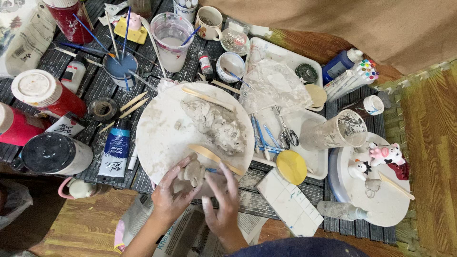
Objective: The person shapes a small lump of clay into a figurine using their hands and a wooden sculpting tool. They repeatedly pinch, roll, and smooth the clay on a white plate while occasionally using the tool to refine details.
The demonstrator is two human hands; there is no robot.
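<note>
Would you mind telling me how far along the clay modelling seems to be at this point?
Done: small painted figurines stand on the right-hand round board. In hand: left hand and right hand press a small grey clay piece at the white board's edge. Left: a large unshaped clay lump remains on that board.

Low dark slatted table (102, 81), smeared pale with clay, standing on wood floor (428, 138). At centre a round white board (162, 138) overhanging the near edge. Left of it: blue paint tube (115, 150), tape roll (102, 108), wooden sticks (127, 107), red jars (45, 93), a black-lidded jar (54, 153). Behind: blue brush pot (120, 69), clear water cup (170, 40), mug (209, 22). To the right: white tray (309, 162), white tiled block (290, 202), round turntable (381, 200), marker set (352, 76), blue bottle (340, 63).
</note>
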